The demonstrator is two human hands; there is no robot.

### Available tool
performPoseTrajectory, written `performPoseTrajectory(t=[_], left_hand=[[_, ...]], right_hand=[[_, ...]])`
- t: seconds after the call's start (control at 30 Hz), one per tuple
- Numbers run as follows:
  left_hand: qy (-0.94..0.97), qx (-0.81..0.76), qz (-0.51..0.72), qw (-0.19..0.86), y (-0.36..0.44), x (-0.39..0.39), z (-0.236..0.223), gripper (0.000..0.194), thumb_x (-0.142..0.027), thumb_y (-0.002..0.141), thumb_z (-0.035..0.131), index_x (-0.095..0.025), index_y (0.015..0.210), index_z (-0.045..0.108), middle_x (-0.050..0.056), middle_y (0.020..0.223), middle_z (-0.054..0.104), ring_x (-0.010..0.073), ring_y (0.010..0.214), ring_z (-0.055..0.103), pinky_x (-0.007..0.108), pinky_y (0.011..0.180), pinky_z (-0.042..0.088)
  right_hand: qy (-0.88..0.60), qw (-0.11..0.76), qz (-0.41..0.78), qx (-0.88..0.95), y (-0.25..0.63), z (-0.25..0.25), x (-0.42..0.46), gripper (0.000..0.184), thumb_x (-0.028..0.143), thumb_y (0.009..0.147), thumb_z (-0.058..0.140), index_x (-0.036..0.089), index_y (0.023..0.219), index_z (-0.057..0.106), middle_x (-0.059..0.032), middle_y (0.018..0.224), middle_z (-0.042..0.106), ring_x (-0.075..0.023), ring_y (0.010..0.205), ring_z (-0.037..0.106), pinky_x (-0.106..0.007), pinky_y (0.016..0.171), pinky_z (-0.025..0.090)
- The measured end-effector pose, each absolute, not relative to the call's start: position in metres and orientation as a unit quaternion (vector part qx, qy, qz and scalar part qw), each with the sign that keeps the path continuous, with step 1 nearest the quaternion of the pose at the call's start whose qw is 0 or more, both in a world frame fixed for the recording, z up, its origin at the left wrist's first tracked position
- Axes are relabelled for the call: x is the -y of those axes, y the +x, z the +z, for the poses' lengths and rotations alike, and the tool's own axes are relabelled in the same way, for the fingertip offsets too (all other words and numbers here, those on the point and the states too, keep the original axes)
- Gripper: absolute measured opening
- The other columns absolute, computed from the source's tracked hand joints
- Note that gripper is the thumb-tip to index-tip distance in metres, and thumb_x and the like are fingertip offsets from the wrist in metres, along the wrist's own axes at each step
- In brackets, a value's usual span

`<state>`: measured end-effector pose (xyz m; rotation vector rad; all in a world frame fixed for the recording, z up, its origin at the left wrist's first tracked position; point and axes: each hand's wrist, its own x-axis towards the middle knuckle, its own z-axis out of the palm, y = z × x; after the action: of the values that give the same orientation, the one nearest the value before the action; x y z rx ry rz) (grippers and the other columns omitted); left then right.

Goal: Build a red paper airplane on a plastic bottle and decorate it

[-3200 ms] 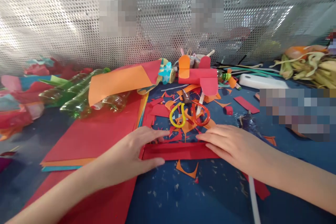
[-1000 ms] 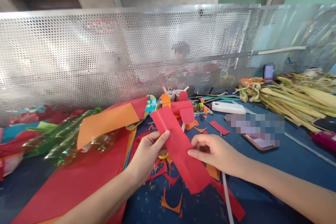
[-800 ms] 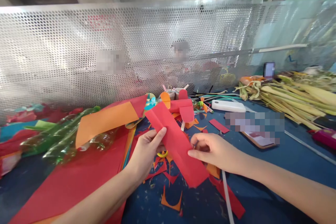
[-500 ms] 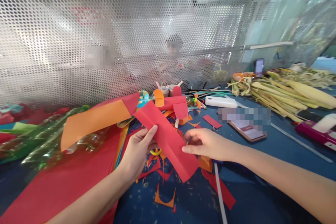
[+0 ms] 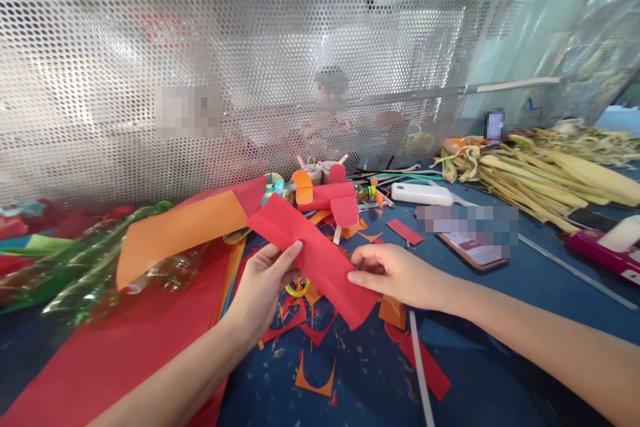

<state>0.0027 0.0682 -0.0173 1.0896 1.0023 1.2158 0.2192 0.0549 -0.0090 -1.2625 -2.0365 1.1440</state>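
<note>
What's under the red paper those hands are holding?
Peeking out below the held red paper: part of a yellow loop, and red and orange scraps on the blue table. The loop's rest is hidden, and I can't see what the paper covers completely.

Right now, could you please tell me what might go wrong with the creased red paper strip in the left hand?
The left hand pinches the creased red paper strip and the right hand is at its edge, so uneven pulling might tear it. If dropped, it could get mixed up with the loose red and orange paper scraps on the blue table. The right hand might also catch the long, thin white strip near its wrist.
</note>
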Motion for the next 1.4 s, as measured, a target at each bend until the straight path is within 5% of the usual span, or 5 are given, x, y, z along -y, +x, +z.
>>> performPoseTrajectory(t=[0.57,0.73,0.97,1.1,1.4], left_hand=[[0.448,-0.467,0.517,0.561,0.001,-0.071,-0.024,0.022,-0.029,0.088,0.06,-0.015,0.105,0.06,0.006,0.107,0.063,0.0188,0.089,0.063,0.039,0.076,0.054],[0.426,-0.47,0.542,0.552,0.002,-0.071,-0.023,0.021,-0.028,0.088,0.061,-0.015,0.104,0.06,0.006,0.106,0.063,0.0186,0.088,0.063,0.038,0.075,0.054],[0.389,-0.469,0.577,0.544,0.004,-0.07,-0.017,0.019,-0.027,0.088,0.06,-0.015,0.103,0.061,0.005,0.105,0.064,0.0182,0.088,0.063,0.037,0.074,0.055],[0.367,-0.474,0.58,0.552,0.004,-0.071,-0.015,0.015,-0.024,0.088,0.06,-0.014,0.099,0.061,0.004,0.099,0.064,0.0158,0.081,0.063,0.033,0.069,0.055],[0.341,-0.48,0.544,0.598,0.008,-0.075,-0.021,0.006,-0.018,0.089,0.059,-0.014,0.09,0.062,0.0,0.085,0.065,0.0112,0.067,0.062,0.026,0.06,0.054]], right_hand=[[-0.491,0.284,0.332,0.754,0.222,-0.012,-0.061,0.008,0.025,0.086,0.053,0.018,0.084,0.057,-0.0013,0.076,0.062,-0.015,0.069,0.057,-0.028,0.066,0.041],[-0.483,0.3,0.321,0.758,0.226,-0.013,-0.063,0.018,0.035,0.088,0.052,0.019,0.094,0.058,-0.0028,0.084,0.062,-0.0161,0.074,0.058,-0.028,0.067,0.043],[-0.487,0.273,0.362,0.747,0.227,-0.012,-0.064,0.017,0.034,0.085,0.056,0.018,0.079,0.053,0.001,0.066,0.057,-0.0122,0.053,0.056,-0.025,0.053,0.044],[-0.491,0.273,0.383,0.734,0.233,0.0,-0.068,0.032,0.042,0.093,0.042,0.018,0.077,0.056,-0.0035,0.067,0.064,-0.013,0.056,0.062,-0.024,0.054,0.051],[-0.635,0.297,0.153,0.696,0.293,0.029,-0.101,0.022,0.027,0.09,0.047,0.018,0.073,0.058,-0.0051,0.072,0.067,-0.0145,0.063,0.062,-0.028,0.063,0.048]])
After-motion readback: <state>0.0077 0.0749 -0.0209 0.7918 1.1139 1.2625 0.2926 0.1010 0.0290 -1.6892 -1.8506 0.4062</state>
